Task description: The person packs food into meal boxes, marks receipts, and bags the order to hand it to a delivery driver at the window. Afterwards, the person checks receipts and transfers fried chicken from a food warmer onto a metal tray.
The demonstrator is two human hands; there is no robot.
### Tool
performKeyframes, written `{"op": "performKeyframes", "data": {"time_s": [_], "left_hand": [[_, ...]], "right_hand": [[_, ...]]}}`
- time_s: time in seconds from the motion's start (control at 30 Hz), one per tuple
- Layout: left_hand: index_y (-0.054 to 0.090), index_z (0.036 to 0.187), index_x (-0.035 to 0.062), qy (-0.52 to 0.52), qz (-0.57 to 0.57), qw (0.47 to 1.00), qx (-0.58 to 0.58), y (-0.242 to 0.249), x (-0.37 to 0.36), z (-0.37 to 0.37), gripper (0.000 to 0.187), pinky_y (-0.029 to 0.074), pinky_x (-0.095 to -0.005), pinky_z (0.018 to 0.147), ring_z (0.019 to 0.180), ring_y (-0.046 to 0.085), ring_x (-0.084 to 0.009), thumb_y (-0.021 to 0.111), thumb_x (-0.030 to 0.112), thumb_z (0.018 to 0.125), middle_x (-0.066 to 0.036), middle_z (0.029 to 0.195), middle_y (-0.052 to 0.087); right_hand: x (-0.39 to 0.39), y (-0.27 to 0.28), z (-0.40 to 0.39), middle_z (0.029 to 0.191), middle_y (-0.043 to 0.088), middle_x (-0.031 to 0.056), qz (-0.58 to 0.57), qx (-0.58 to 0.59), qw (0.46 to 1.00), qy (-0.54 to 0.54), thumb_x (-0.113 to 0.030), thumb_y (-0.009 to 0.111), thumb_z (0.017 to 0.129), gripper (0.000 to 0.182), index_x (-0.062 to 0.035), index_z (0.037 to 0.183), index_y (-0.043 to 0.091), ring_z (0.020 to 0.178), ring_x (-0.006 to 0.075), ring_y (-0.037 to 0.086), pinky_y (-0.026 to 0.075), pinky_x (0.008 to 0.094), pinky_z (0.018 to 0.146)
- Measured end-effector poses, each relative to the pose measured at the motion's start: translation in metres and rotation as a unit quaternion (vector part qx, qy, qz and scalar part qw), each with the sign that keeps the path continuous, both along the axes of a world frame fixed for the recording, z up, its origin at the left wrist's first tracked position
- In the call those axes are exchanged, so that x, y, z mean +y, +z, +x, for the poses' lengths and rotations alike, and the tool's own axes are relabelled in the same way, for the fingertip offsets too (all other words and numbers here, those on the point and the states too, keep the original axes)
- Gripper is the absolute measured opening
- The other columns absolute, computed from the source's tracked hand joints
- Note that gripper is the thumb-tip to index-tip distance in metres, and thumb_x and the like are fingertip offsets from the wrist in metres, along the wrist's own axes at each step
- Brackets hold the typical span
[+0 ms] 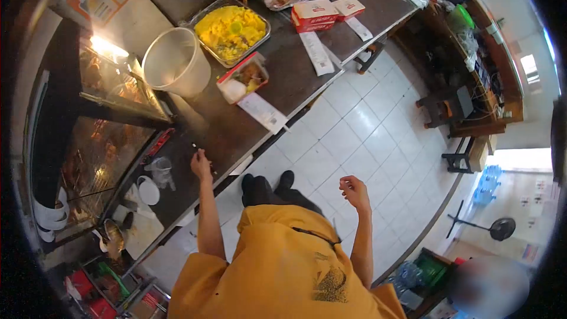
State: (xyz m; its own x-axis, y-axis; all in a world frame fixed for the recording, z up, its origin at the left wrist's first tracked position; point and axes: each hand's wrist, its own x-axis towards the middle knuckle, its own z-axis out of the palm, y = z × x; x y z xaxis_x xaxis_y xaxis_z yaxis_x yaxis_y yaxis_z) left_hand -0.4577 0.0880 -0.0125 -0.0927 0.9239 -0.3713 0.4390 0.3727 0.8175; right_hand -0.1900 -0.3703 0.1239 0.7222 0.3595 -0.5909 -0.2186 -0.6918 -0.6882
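Observation:
My left hand (202, 164) is low over the dark counter (221, 136), with its fingers drawn together. At its fingertips is a small whitish and dark thing (195, 146), too small to name. My right hand (355, 193) hangs in the air over the tiled floor, fingers loosely bent and apart, holding nothing. Beyond my left hand stands an open red-and-white food box (230, 93) with white rice and a brown fried piece inside. A printed paper slip (263, 112) sticks out from beside it toward the counter edge.
Behind the box are a tray of yellow rice (230, 26) and a white bucket (177, 62). Red-and-white boxes (314, 15) with slips stand farther along. A lit glass case (112, 136), clear plastic cups (160, 171) and a white lid (148, 190) are at left.

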Motion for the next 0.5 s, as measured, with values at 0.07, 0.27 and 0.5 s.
{"op": "performKeyframes", "data": {"time_s": [0.07, 0.27, 0.5], "left_hand": [[0.072, 0.093, 0.0000, 0.000, 0.039, 0.999, 0.035, -0.002, 0.002, 0.033, 0.035, 0.043, -0.0339, 0.052, 0.056, 0.057, -0.0152, 0.064, 0.034, 0.097, -0.005, 0.069, 0.062], [0.074, 0.100, 0.0002, 0.021, 0.153, 0.979, 0.130, -0.039, 0.014, 0.110, 0.037, 0.052, -0.0347, 0.070, 0.071, 0.066, -0.0183, 0.074, 0.036, 0.089, -0.010, 0.080, 0.073], [0.073, 0.102, -0.0057, 0.205, 0.113, 0.968, 0.092, -0.030, -0.034, 0.197, 0.043, 0.051, -0.0326, 0.070, 0.072, 0.062, -0.0153, 0.080, 0.033, 0.085, -0.008, 0.082, 0.072]], "right_hand": [[-0.014, 0.000, 0.049, 0.082, 0.068, 0.0044, 0.007, -0.006, 1.000, -0.019, -0.021, 0.064, 0.095, 0.020, -0.0057, 0.108, 0.067, 0.066, 0.0105, 0.061, 0.049, 0.0270, 0.056], [0.018, -0.043, 0.167, 0.085, 0.067, 0.0064, 0.066, 0.049, 0.997, 0.007, -0.021, 0.061, 0.098, 0.022, -0.0039, 0.111, 0.065, 0.069, 0.0118, 0.061, 0.049, 0.0275, 0.057], [-0.066, -0.171, 0.239, 0.102, 0.072, 0.0159, -0.199, 0.004, 0.935, 0.294, -0.034, 0.062, 0.097, 0.038, -0.0057, 0.123, 0.063, 0.089, 0.0256, 0.070, 0.054, 0.0364, 0.075]]}}
